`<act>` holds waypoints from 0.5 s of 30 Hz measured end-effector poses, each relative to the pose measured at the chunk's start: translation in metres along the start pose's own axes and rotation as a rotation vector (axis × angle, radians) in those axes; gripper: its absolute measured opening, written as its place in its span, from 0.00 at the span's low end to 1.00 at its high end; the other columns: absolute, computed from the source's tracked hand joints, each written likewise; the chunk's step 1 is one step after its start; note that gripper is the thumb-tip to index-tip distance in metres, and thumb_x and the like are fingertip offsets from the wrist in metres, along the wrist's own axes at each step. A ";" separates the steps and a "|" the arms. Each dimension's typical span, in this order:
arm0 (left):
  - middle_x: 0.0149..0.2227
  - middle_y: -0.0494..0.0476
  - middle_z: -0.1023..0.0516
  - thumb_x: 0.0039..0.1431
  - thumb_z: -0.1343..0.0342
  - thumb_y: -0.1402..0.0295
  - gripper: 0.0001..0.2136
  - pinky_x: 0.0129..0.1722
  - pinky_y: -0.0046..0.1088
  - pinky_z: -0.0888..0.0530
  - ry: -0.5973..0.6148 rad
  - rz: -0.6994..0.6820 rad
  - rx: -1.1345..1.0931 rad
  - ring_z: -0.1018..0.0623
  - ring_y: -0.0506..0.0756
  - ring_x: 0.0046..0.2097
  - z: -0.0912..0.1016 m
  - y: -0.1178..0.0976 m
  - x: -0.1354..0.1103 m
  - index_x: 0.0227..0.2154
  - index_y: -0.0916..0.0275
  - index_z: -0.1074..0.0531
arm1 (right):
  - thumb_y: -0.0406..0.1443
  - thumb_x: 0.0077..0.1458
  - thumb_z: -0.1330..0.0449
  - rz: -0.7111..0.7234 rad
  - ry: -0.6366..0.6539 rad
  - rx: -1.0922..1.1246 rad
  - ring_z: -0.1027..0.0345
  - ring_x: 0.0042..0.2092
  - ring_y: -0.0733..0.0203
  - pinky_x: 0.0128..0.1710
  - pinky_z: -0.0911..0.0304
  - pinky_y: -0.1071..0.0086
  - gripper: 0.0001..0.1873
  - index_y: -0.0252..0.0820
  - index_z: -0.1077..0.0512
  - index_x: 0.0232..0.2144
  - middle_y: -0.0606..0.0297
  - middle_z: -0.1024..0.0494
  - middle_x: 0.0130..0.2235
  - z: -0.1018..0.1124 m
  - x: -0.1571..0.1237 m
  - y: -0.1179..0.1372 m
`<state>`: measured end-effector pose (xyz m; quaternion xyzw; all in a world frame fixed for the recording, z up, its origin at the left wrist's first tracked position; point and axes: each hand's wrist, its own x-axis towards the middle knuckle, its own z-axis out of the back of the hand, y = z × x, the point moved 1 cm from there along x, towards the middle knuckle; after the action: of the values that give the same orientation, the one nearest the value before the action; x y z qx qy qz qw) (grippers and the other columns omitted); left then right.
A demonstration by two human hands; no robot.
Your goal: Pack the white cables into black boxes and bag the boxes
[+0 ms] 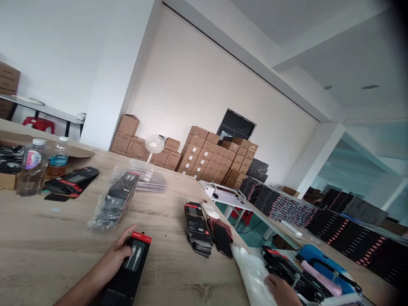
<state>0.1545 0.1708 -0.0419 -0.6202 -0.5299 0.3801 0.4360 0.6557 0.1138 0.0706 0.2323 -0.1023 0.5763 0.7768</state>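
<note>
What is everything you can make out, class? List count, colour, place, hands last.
Table: one, light wood, foreground
Cable box: one, black and red, bottom centre
Plastic wrap: uncounted, whitish, by right hand
Box stack: one, black and red, mid table
Phone-like slab: one, dark, beside stack
Wrapped bundle: one, black, left of centre
Plastic stack: one, clear, behind bundle
Loose packs: several, black-red, by bottles
Bottles: two, clear, table's left
Open carton: one, brown, far left
Blue item: one, blue, lower right
Stacked cartons: many, brown, by wall
Fan: one, white, before cartons
Stool: at least one, red, far left
Packed rows: many, black-red, right side
Left hand: one, bare, on cable box
Right hand: one, bare, lower right
</note>
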 end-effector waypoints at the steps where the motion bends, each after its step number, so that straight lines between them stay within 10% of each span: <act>1: 0.31 0.48 0.24 0.38 0.48 0.70 0.30 0.29 0.26 0.36 0.009 -0.018 0.042 0.30 0.53 0.29 -0.001 0.001 0.001 0.51 0.58 0.33 | 0.37 0.43 0.48 0.022 0.026 0.006 0.31 0.21 0.55 0.23 0.39 0.67 0.13 0.47 0.35 0.10 0.62 0.25 0.16 0.004 0.008 0.008; 6: 0.23 0.50 0.30 0.45 0.49 0.64 0.09 0.28 0.27 0.39 -0.009 -0.102 0.323 0.33 0.53 0.27 -0.012 -0.004 -0.002 0.20 0.62 0.26 | 0.43 0.55 0.52 0.275 0.106 0.079 0.26 0.34 0.53 0.34 0.38 0.67 0.16 0.47 0.27 0.27 0.59 0.19 0.32 -0.008 0.013 0.117; 11: 0.29 0.55 0.25 0.59 0.60 0.49 0.28 0.39 0.28 0.36 0.010 -0.187 0.454 0.28 0.56 0.35 -0.022 -0.019 -0.018 0.15 0.60 0.27 | 0.36 0.58 0.50 0.638 0.207 0.156 0.27 0.35 0.56 0.34 0.41 0.71 0.13 0.44 0.26 0.30 0.59 0.20 0.33 -0.056 -0.047 0.273; 15: 0.30 0.53 0.24 0.55 0.50 0.53 0.20 0.38 0.27 0.35 0.086 -0.187 0.441 0.27 0.55 0.35 -0.024 -0.027 -0.025 0.19 0.63 0.26 | 0.31 0.57 0.49 0.698 0.237 0.212 0.28 0.32 0.58 0.31 0.44 0.71 0.12 0.44 0.26 0.28 0.60 0.21 0.31 -0.096 -0.082 0.332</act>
<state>0.1645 0.1445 -0.0085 -0.4738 -0.4700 0.4177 0.6166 0.3068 0.1656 0.0329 0.1946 -0.0245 0.8363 0.5120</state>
